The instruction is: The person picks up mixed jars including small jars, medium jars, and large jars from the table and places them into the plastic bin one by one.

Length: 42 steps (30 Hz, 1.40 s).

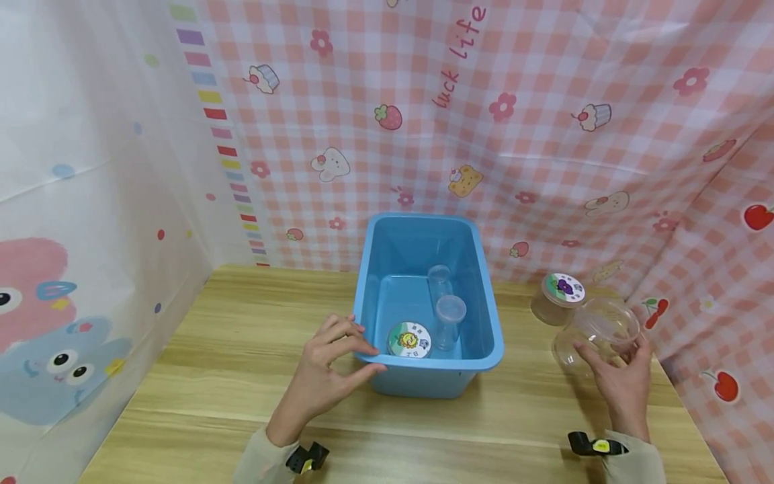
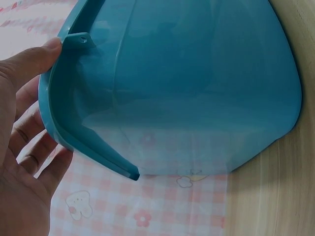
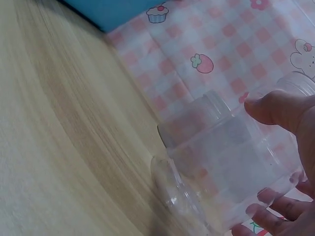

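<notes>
There is one bin (image 1: 426, 382), two label-topped tubs (image 1: 409, 341) (image 1: 550, 310) and three clear jars (image 1: 447, 331) (image 1: 439, 274) (image 1: 568, 349).

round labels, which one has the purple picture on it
The label on the jar standing right of the blue bin; the label inside has a yellow picture.

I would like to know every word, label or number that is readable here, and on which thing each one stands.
"luck life": on the pink checked cloth.
Round label inside the blue bin: small characters, too blurred to read.
Lid label on the jar beside the bin: characters too small to read.
Yellow tag on the right wristband: marks too small to read; same for the left.
</notes>
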{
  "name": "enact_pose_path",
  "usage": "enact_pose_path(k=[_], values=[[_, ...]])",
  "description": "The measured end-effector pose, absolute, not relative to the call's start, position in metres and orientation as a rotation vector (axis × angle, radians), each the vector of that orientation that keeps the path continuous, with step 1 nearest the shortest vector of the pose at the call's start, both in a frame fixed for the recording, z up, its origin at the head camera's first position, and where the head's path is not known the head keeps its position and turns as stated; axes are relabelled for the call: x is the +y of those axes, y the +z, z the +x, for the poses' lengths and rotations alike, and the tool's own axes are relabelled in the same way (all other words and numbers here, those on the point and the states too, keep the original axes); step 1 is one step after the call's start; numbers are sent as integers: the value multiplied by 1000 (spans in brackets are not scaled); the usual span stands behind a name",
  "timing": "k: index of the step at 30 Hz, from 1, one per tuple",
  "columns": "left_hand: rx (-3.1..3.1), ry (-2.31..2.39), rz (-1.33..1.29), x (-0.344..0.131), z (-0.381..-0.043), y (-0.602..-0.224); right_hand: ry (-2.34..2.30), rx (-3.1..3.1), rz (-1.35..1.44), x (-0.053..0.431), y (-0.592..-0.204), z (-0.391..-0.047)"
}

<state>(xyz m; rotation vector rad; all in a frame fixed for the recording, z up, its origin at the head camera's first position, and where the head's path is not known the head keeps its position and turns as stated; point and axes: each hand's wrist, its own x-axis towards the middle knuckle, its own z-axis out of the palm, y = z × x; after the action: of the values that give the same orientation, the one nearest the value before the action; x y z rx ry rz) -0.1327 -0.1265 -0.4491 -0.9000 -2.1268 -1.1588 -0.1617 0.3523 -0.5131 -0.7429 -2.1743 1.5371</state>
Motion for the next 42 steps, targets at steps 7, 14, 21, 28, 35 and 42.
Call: enact_pose_path(k=[7, 14, 21, 28, 35, 42], values=[[-2132, -1159, -899, -127, -132, -450, 1527, -2180, -780, 352, -512, -161], [-2117, -1169, -907, -127, -134, -450, 1532, -2185, -783, 350, -511, -161], [-2103, -1163, -915, -127, -134, -450, 1533, -2231, -811, 347, -505, -161], [-2114, -1159, -911, -127, -133, -450, 1546, -2265, -794, 341, -498, -161], [-2104, -1163, -915, -127, -133, -451, 1602, -2283, -722, 333, -490, -160], [-2107, -1173, -912, -127, -134, -451, 1600, -2311, -634, 324, -479, -158]])
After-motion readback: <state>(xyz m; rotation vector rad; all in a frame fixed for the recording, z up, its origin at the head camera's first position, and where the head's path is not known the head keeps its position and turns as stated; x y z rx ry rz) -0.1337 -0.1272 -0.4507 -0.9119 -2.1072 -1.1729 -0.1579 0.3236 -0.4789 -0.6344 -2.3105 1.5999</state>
